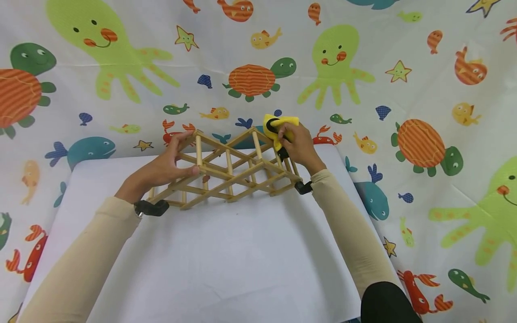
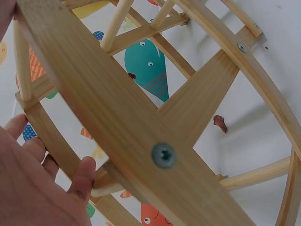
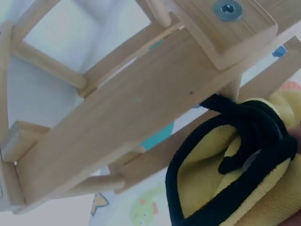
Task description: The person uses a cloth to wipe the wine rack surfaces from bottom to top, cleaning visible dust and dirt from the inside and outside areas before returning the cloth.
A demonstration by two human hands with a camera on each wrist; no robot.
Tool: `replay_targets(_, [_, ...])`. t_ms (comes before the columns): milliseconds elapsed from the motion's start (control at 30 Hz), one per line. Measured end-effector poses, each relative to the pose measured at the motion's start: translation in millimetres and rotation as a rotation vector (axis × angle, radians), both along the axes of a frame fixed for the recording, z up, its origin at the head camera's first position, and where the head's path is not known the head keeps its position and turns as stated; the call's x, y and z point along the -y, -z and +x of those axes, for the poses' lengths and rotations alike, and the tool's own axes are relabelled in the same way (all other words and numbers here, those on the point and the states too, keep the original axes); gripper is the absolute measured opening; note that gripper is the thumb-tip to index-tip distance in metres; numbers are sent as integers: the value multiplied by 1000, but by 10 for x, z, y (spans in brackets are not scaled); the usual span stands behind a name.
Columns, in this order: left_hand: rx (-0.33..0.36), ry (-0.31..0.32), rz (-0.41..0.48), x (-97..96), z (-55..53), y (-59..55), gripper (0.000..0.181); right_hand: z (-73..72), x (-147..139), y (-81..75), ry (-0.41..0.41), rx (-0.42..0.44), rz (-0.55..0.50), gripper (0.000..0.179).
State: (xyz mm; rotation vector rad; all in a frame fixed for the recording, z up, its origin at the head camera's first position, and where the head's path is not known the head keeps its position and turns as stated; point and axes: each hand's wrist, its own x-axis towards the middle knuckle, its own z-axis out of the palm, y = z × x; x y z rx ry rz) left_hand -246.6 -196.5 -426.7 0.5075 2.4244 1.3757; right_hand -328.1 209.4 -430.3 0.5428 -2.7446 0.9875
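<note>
A wooden lattice rack (image 1: 220,179), made of crossed slats joined by round dowels, stands near the back of the white table. My left hand (image 1: 167,163) grips its upper left end, thumb in front and fingers behind. In the left wrist view, the left hand's fingertips (image 2: 84,172) touch a slat beside a dowel, and a screw head (image 2: 163,154) shows on the nearest slat. At the rack's right end, my right hand (image 1: 296,143) pinches a bunched yellow cloth (image 1: 269,123) with black edging. The right wrist view shows the cloth (image 3: 202,165) against the slats; most of that hand is out of frame.
A white tabletop (image 1: 226,269) extends in front of the rack. Behind and around it hangs a curtain (image 1: 226,40) printed with sea animals. Black wrist mounts (image 1: 151,208) sit close to the rack's lower edge. A small brown piece (image 2: 220,123) appears among the slats.
</note>
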Motion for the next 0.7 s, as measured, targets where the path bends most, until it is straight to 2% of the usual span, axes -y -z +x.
replay_targets(33, [0,0,1,1,-2,3,110,-4,-4,-1,6,8,0,4])
replay_targets(133, [-1,-1,3,6,-6,9,110,-17,-21,-34,28,26,-27,16])
replay_targets(233, [3,-7,-8,7,-1,1,110,-4,-33,-137,29,23,-160,29])
replay_targets(333, [7,-15,-20,10,10,-12,110,33,-4,-253,-46,78,-319,31])
replay_targets(400, [3,-19,-16,12,20,-18,109,42,46,-287,-111,152,-330,31])
replay_targets(433, [1,-20,-13,15,23,-19,109,40,70,-290,-133,190,-306,31])
replay_targets(500, [-1,-19,-5,15,24,-16,108,14,90,-266,-133,235,-190,31])
replay_targets(700, [4,-5,4,-17,4,0,108,-115,-160,-84,44,254,206,31])
